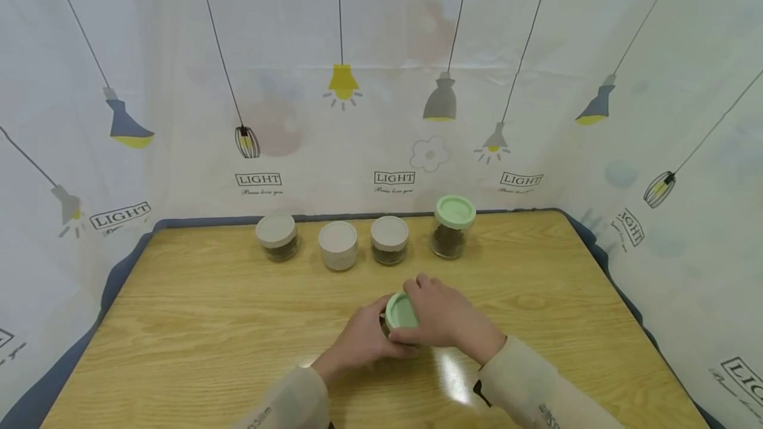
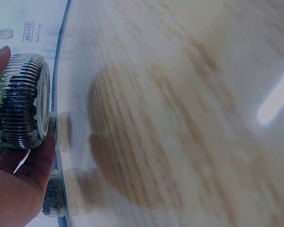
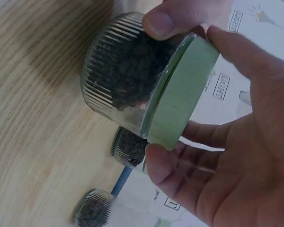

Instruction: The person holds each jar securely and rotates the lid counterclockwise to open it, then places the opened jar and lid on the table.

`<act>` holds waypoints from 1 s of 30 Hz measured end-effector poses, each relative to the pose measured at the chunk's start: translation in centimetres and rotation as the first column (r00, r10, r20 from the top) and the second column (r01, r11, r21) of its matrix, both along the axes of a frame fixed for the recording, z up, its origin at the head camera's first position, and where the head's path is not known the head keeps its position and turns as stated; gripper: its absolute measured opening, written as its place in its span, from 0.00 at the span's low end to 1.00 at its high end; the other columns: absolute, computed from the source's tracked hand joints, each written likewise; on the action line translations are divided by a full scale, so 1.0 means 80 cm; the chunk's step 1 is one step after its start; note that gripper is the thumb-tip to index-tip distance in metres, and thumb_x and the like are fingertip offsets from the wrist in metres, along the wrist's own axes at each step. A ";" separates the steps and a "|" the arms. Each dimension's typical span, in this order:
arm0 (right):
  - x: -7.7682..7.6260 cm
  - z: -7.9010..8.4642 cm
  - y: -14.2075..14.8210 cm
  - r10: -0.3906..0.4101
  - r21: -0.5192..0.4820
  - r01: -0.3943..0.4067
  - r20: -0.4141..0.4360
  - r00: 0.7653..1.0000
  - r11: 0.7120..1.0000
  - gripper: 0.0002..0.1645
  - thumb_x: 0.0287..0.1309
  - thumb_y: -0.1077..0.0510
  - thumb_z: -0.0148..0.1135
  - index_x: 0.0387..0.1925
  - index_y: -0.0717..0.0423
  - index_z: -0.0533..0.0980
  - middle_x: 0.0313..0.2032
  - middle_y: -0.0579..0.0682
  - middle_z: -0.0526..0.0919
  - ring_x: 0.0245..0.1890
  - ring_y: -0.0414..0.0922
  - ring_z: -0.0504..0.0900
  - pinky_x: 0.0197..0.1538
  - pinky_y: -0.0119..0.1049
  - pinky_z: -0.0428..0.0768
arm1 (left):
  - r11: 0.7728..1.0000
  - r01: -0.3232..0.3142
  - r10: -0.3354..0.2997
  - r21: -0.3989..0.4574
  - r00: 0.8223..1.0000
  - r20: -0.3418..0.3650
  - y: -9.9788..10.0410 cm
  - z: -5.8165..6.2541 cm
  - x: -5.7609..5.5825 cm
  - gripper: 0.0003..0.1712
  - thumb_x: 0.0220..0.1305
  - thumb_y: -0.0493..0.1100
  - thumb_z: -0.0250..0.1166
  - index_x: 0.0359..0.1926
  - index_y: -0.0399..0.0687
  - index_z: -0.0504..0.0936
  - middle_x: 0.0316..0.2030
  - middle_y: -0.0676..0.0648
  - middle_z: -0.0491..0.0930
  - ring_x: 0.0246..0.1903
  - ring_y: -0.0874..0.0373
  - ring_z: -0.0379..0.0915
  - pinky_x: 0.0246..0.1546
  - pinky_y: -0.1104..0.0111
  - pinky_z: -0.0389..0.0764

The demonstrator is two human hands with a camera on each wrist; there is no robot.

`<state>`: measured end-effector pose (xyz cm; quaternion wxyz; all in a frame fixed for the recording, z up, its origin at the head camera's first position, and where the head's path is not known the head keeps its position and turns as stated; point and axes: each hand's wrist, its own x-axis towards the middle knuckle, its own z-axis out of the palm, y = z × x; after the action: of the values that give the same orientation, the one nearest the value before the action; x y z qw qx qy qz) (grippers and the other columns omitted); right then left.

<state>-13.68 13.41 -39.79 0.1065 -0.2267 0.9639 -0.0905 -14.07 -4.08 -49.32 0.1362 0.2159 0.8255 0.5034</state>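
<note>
Near the front middle of the table, a ribbed glass jar with dark, small pieces inside is held off the tabletop. My left hand grips the glass body, its fingers and thumb curled round it. On top sits a pale green lid, which my right hand holds by the rim between thumb and fingers. The right wrist view shows the lid seated on the jar's mouth. In the left wrist view the jar's base faces the wood.
Along the table's back edge stand three low jars with white lids: a left one, a middle one and a right one. To their right is a taller jar with a green lid. A lamp-printed cloth hangs behind.
</note>
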 end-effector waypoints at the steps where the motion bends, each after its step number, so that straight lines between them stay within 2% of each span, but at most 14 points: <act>1: -0.002 -0.001 0.001 0.006 -0.016 -0.006 0.006 1.000 1.000 0.45 0.48 0.29 0.67 0.55 0.59 0.71 0.47 0.55 0.76 0.40 0.47 0.75 0.39 0.43 0.78 | 1.000 -0.004 0.004 -0.001 1.000 -0.002 0.001 0.000 0.000 0.48 0.42 0.61 0.78 0.65 0.56 0.70 0.54 0.57 0.80 0.53 0.63 0.77 0.54 0.68 0.77; 7: -0.010 -0.002 0.007 0.073 -0.091 -0.067 0.056 0.996 0.994 0.45 0.40 0.36 0.73 0.56 0.56 0.73 0.48 0.52 0.75 0.42 0.46 0.73 0.41 0.41 0.78 | 1.000 0.006 -0.006 0.013 1.000 0.019 -0.001 -0.003 0.001 0.49 0.41 0.59 0.79 0.65 0.55 0.70 0.56 0.55 0.79 0.55 0.61 0.75 0.57 0.66 0.75; 11: -0.011 0.003 0.009 0.149 -0.121 -0.136 0.114 0.982 0.983 0.47 0.36 0.40 0.77 0.59 0.51 0.72 0.53 0.49 0.74 0.50 0.46 0.72 0.48 0.41 0.78 | 1.000 0.018 -0.018 0.012 0.999 0.029 -0.005 -0.003 0.002 0.49 0.41 0.59 0.79 0.65 0.55 0.69 0.56 0.55 0.78 0.55 0.62 0.75 0.56 0.66 0.75; 15: -0.011 0.010 0.012 0.239 -0.123 -0.221 0.154 0.959 0.967 0.48 0.38 0.47 0.80 0.63 0.46 0.70 0.59 0.48 0.72 0.57 0.47 0.70 0.54 0.43 0.77 | 0.999 0.043 -0.044 0.018 0.999 0.033 -0.007 -0.004 0.005 0.55 0.40 0.59 0.80 0.69 0.56 0.65 0.57 0.55 0.77 0.53 0.62 0.74 0.55 0.67 0.75; 19: -0.008 0.016 0.014 0.270 -0.125 -0.251 0.179 0.946 0.960 0.48 0.41 0.52 0.79 0.66 0.46 0.67 0.63 0.48 0.71 0.62 0.50 0.68 0.59 0.46 0.75 | 0.999 0.047 -0.048 0.023 0.998 0.042 -0.005 -0.006 0.005 0.56 0.40 0.60 0.80 0.70 0.55 0.64 0.58 0.55 0.77 0.53 0.63 0.74 0.55 0.67 0.74; 21: -0.008 0.017 0.014 0.237 -0.122 -0.217 0.188 0.953 0.969 0.51 0.43 0.49 0.78 0.69 0.46 0.64 0.67 0.51 0.67 0.66 0.52 0.67 0.61 0.48 0.74 | 0.999 0.041 -0.041 0.021 0.998 0.036 -0.003 -0.006 0.005 0.54 0.41 0.60 0.79 0.69 0.53 0.65 0.57 0.55 0.78 0.53 0.63 0.75 0.55 0.68 0.75; 24: -0.006 0.017 0.014 0.137 -0.073 -0.128 0.134 0.981 0.989 0.51 0.49 0.39 0.73 0.71 0.50 0.62 0.68 0.55 0.67 0.65 0.54 0.69 0.59 0.51 0.75 | 0.999 0.028 -0.030 0.037 0.998 0.051 0.000 -0.006 0.006 0.50 0.43 0.58 0.79 0.67 0.54 0.67 0.56 0.55 0.78 0.53 0.62 0.76 0.55 0.66 0.75; 27: -0.003 0.017 0.010 0.021 0.006 -0.021 0.040 0.999 1.000 0.48 0.53 0.29 0.62 0.67 0.52 0.66 0.62 0.57 0.72 0.58 0.56 0.75 0.52 0.52 0.79 | 0.999 0.010 -0.013 0.044 0.997 0.070 0.002 -0.004 0.006 0.48 0.44 0.57 0.79 0.66 0.57 0.68 0.55 0.56 0.79 0.54 0.61 0.75 0.55 0.65 0.76; 30: 0.003 0.018 0.005 -0.051 0.088 0.051 0.002 0.999 0.995 0.49 0.53 0.22 0.55 0.62 0.54 0.70 0.54 0.58 0.76 0.49 0.56 0.78 0.45 0.51 0.80 | 0.998 -0.004 -0.002 0.064 0.996 0.085 0.004 -0.004 0.006 0.47 0.44 0.55 0.79 0.66 0.58 0.69 0.54 0.55 0.79 0.52 0.61 0.76 0.53 0.66 0.77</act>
<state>-13.44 13.84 -38.32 0.1161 -0.1969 0.9722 -0.0510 -13.61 -3.73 -49.64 0.1640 0.1982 0.8024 0.5385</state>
